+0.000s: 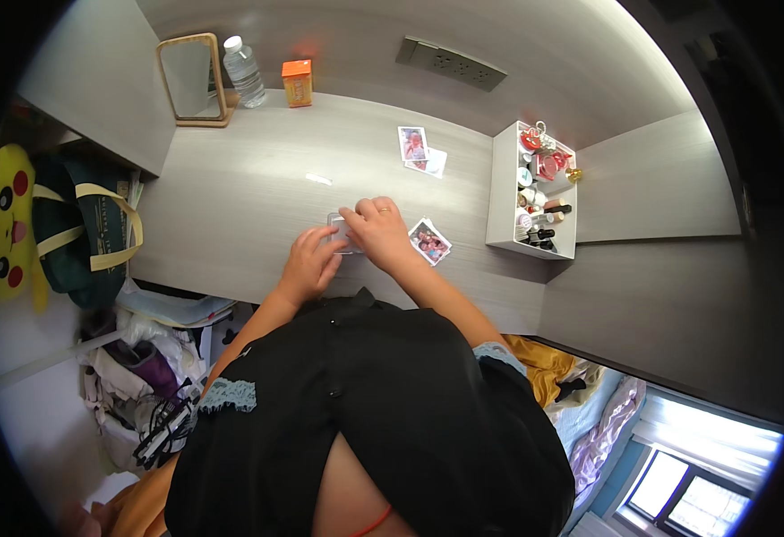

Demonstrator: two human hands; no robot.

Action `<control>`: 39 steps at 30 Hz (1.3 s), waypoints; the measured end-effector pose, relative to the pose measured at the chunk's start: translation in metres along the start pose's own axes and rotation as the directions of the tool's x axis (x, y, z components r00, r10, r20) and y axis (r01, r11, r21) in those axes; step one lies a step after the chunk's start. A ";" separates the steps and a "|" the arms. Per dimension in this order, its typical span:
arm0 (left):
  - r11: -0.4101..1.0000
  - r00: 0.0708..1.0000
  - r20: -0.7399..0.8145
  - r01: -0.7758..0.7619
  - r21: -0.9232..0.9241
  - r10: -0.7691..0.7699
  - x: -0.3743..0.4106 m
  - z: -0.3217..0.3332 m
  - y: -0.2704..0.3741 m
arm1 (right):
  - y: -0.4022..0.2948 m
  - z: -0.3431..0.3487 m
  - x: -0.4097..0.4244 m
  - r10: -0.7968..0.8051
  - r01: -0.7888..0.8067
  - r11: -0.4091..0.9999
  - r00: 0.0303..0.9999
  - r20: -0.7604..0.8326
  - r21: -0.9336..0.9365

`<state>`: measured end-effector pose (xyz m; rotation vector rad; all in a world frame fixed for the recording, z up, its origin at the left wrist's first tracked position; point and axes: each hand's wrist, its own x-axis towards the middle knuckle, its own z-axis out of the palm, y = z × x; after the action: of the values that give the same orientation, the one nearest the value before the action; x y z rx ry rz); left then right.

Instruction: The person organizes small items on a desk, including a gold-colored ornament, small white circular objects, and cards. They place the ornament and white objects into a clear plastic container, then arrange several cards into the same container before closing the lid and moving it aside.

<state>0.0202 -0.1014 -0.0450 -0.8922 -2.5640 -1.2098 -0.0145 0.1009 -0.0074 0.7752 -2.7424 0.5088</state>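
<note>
A small clear plastic case (340, 227) lies on the grey wood-grain desk (230, 201), held between my two hands. My left hand (308, 265) grips its left and near side with fingers and thumb. Over its right side bends my right hand (380, 233), wearing a ring, its fingertips at the far edge; that hand hides part of the case. Just right of my right wrist is a small stack of printed photos (430, 241). Farther back, two more photos overlap, the upper one (413, 143) partly covering the lower one (434, 164).
A white organizer box (499, 194) of cosmetics stands at the right. Along the back are a framed mirror (190, 80), a water bottle (245, 74) and an orange carton (298, 84). A power outlet strip (452, 64) is on the wall. A green bag (83, 228) hangs left.
</note>
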 end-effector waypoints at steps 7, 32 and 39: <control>0.998 0.999 0.035 0.016 0.052 -0.018 -0.011 0.003 0.004 | 0.052 -0.009 -0.065 0.677 -0.669 0.735 0.735 0.053 -0.113; 0.998 0.994 0.092 0.053 -0.014 -0.052 0.013 0.016 -0.008 | 0.034 -0.054 -0.059 0.472 -0.422 0.852 0.875 -0.107 0.311; 0.997 0.991 -0.112 0.068 -0.023 -0.071 0.018 0.003 0.004 | 0.010 -0.005 -0.001 0.108 -0.113 0.982 0.993 0.037 0.153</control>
<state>0.0082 -0.0891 -0.0376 -0.7219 -2.5174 -1.2673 -0.0179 0.1113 -0.0053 0.6715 -2.8099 0.7466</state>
